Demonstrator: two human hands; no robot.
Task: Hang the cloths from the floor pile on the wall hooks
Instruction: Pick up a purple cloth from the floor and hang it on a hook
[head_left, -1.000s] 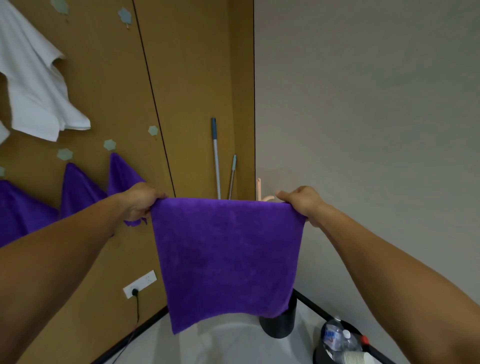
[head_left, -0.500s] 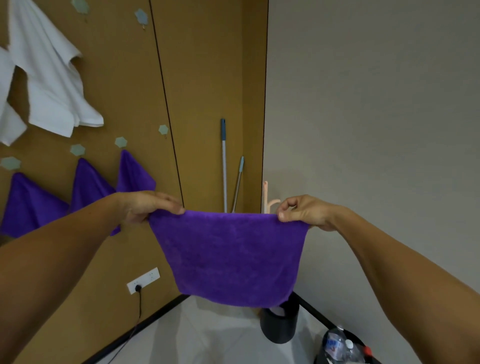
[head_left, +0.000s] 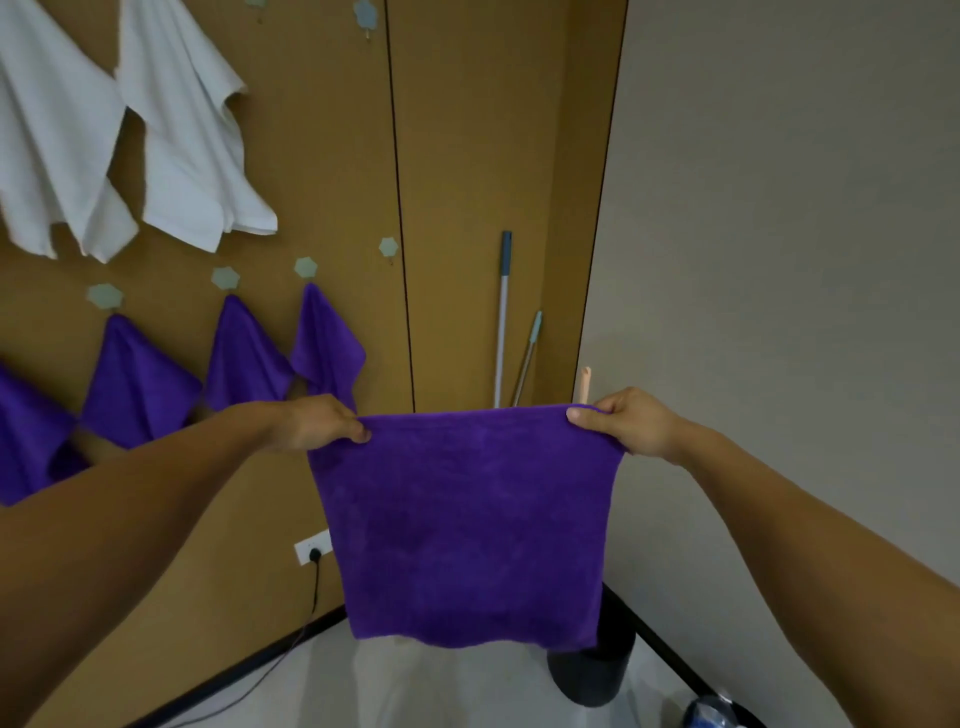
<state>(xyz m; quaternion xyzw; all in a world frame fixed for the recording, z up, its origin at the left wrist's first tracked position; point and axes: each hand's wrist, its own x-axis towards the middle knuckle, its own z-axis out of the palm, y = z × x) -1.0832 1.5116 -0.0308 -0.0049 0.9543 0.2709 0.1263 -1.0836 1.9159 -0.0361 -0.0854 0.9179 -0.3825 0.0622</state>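
Left hand (head_left: 317, 423) and right hand (head_left: 623, 423) each pinch a top corner of the square purple microfibre cloth (head_left: 467, 519), which hangs flat below the fingers. Already done: hung purple cloths (head_left: 140, 384) and white cloths (head_left: 192, 156), left of them. The pale hexagonal wall hook (head_left: 388, 247) above looks free, probably next. Can't see the pile.

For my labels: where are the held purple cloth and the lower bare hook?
held purple cloth (head_left: 467, 519), head view, centre of the cloth.
lower bare hook (head_left: 388, 247), head view, its hexagonal plate.
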